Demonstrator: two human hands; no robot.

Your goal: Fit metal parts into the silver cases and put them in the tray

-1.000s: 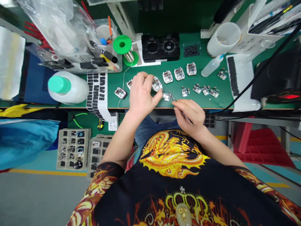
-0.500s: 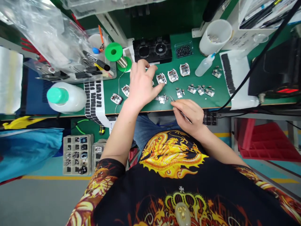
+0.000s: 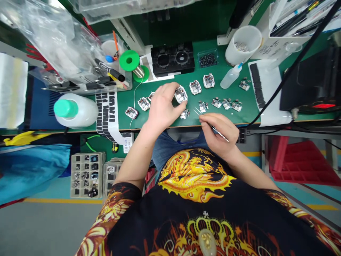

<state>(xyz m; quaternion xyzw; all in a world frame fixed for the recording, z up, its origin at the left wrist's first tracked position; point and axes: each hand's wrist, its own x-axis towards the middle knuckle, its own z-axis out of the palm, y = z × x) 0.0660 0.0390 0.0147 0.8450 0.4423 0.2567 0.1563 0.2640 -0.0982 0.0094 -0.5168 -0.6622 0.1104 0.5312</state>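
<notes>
A silvery watch case (image 3: 181, 95) with electronics inside is pinched between the thumb and fingers of my left hand (image 3: 164, 106). My right hand (image 3: 220, 133) closes round thin metal tweezers (image 3: 218, 133), whose tips point up and left over the bench. Just below the held case lies a small circuit board (image 3: 184, 114), partly covered by my left thumb. Another circuit board (image 3: 203, 106) rests beside the tweezer tips. Two more watch cases, one nearer (image 3: 195, 87) and one farther right (image 3: 208, 81), stand beyond. Several others sit left of my left hand, including one case (image 3: 131, 112).
Right of my hands lie several boards (image 3: 226, 104) and a dropper bottle (image 3: 230, 76). Behind are a black fixture (image 3: 173, 58), a tray of small black parts (image 3: 208, 58) and a solder spool (image 3: 130, 60). A white bottle (image 3: 77, 110) stands left; a black cable (image 3: 295, 71) crosses at right.
My left hand has come down toward me, its fingers closing on the watch case, which has shifted slightly toward me. My right hand with the tweezers has moved a little to the right.
</notes>
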